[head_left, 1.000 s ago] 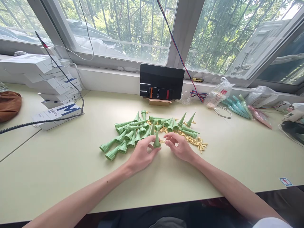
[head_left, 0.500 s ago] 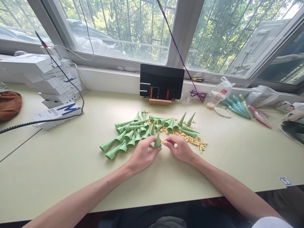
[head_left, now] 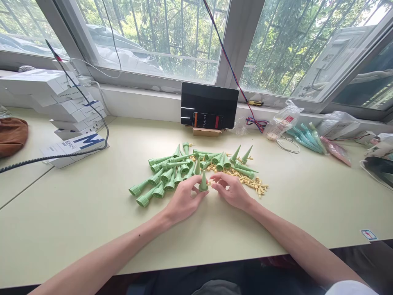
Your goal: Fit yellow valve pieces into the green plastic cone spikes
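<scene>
My left hand (head_left: 183, 199) grips a green plastic cone (head_left: 203, 181) that stands point up on the table, fingers wrapped round its base. My right hand (head_left: 232, 189) is pinched on a small yellow peg (head_left: 210, 183) pressed against the cone's side. Behind the hands lies a pile of green cones (head_left: 172, 170) and a scatter of yellow pegs (head_left: 250, 182).
A dark tablet (head_left: 209, 105) with a phone (head_left: 208, 121) leaning on it stands at the window sill. White boxes (head_left: 58, 102) and a black cable (head_left: 55, 157) lie left. Plastic bags with blue-green cones (head_left: 307, 137) lie right. The table's front edge (head_left: 215, 260) is near me.
My right hand closed in on the cone with the yellow peg, then shifted its fingers slightly. The left hand and cone have stayed in place.
</scene>
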A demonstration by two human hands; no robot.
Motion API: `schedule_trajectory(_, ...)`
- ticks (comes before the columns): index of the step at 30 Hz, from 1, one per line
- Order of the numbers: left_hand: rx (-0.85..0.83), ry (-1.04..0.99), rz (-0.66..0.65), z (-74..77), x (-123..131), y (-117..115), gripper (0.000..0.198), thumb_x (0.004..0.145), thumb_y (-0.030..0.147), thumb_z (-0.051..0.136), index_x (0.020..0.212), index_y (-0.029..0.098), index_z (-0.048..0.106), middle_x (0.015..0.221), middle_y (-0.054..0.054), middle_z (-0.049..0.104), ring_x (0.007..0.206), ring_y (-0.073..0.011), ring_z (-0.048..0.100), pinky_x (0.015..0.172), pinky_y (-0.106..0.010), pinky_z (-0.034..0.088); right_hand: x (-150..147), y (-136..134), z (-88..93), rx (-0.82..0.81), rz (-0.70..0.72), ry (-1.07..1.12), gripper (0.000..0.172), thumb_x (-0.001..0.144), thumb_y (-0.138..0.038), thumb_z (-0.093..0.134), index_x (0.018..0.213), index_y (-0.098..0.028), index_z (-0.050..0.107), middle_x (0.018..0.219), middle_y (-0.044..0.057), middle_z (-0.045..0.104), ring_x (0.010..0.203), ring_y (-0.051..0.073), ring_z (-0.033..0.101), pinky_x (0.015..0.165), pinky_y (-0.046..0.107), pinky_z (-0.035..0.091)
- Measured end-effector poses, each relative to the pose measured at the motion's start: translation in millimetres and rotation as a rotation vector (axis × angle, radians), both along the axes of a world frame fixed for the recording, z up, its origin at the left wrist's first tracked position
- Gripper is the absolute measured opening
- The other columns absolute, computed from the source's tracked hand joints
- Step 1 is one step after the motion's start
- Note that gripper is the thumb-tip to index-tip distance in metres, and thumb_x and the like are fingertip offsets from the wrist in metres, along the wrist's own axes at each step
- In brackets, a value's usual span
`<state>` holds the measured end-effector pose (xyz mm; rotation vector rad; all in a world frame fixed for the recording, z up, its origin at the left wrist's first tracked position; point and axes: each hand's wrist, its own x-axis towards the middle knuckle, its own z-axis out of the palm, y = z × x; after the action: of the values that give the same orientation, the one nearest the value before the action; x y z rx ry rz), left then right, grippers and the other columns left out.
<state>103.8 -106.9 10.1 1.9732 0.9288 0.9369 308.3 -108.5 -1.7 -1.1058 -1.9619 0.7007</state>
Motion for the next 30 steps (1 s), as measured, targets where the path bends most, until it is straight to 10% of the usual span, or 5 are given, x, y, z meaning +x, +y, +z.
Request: schedule_trajectory(30,0.021,0.017,-0.030,-2.3,-1.1,0.5,0.009,0.089,0.018,0.057,0.097,0.020,0.060,0.093,-0.001,0.063,0.087,-0.0163,0.062,0.076,-0.029,0.055,4.4,4.1,-9.0,0.095,0.040,-0.106,0.040,0.099,-0.034,0.048,0.063,-0.018,0.043,0.059,-0.004,0.040,0.055,0.010,0.036,0.054,0.025,0.027)
